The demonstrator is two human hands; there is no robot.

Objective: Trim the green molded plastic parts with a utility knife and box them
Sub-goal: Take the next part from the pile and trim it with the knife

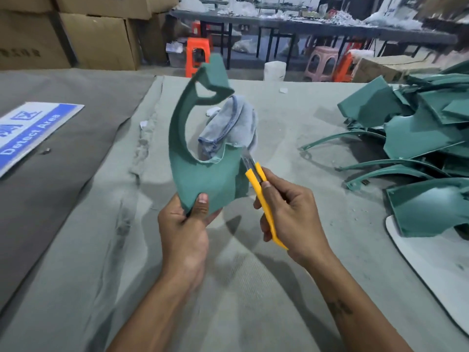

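Left hand (pixel 186 222) pinches the green part (pixel 203 174) at its six-o'clock corner; right hand (pixel 291 214) grasps the knife (pixel 264 196) at three o'clock. Part looks light, stiff, thin-edged.

factory workshop: stacked cartons (pixel 96 39), worktables (pixel 317 27)

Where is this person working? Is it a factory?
Probably a small factory or workshop. A pile of green parts lies on the cloth-covered table, cardboard boxes are stacked behind, and a "Detect Area" sign marks an inspection spot.
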